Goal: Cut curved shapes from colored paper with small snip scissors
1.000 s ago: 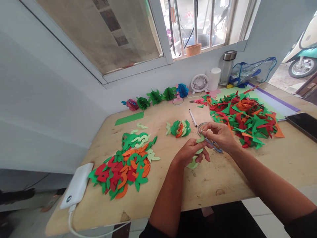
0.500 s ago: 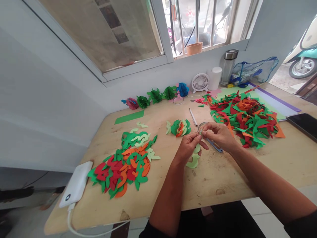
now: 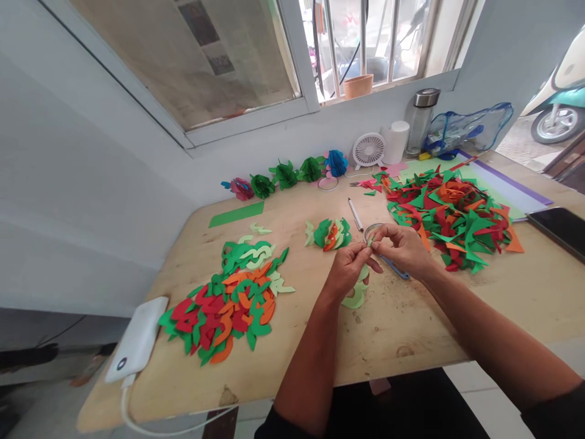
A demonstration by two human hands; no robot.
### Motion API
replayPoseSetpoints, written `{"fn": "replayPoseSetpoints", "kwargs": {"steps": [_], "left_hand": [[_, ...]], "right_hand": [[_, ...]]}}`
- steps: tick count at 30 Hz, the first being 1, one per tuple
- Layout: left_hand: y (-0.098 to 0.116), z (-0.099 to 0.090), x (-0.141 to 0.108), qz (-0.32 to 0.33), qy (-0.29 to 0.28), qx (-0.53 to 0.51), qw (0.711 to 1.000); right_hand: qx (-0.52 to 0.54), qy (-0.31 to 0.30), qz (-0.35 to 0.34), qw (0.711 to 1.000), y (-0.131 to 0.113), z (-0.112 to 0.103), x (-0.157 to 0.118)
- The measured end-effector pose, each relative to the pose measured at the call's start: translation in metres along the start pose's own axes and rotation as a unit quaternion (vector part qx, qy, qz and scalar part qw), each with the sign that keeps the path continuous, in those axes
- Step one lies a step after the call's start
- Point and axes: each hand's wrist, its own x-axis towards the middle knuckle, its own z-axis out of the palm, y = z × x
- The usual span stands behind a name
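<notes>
Above the middle of the table, my left hand [image 3: 348, 271] and my right hand [image 3: 406, 249] meet fingertip to fingertip. Both pinch a small pale green paper piece [image 3: 370, 242], mostly covered by the fingers. A curved pale green paper cutout [image 3: 354, 299] shows beneath my left hand; whether it joins the pinched piece is hidden. Partly under my right hand lies a blue-grey tool [image 3: 397, 269], its kind unclear, beside a thin ring [image 3: 371, 230]. Just beyond my left hand sits a small cluster of green, orange and pale green paper cutouts [image 3: 333, 234].
Wavy paper cutouts [image 3: 237, 299] are piled at left, pointed scraps [image 3: 457, 213] at right. A pen [image 3: 355, 214] lies ahead of my hands. Folded paper flowers [image 3: 286, 175], a fan [image 3: 369, 150] and a glass bottle [image 3: 421, 125] line the wall. A power bank [image 3: 137, 341] and phone [image 3: 560, 230] flank the table.
The view has shifted slightly. Both hands keep their pinch, with only a small change of the fingers around the paper.
</notes>
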Motion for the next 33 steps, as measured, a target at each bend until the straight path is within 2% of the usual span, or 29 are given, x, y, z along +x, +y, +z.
{"fn": "replayPoseSetpoints", "kwargs": {"steps": [15, 33], "left_hand": [[-0.008, -0.002, 0.003, 0.025, 0.004, 0.052, 0.998], [-0.012, -0.003, 0.004, 0.051, 0.021, 0.084, 0.995]], "right_hand": [[-0.141, 0.051, -0.038, 0.988, -0.008, 0.004, -0.002], [-0.168, 0.048, -0.063, 0.983, -0.005, 0.002, -0.004]]}}
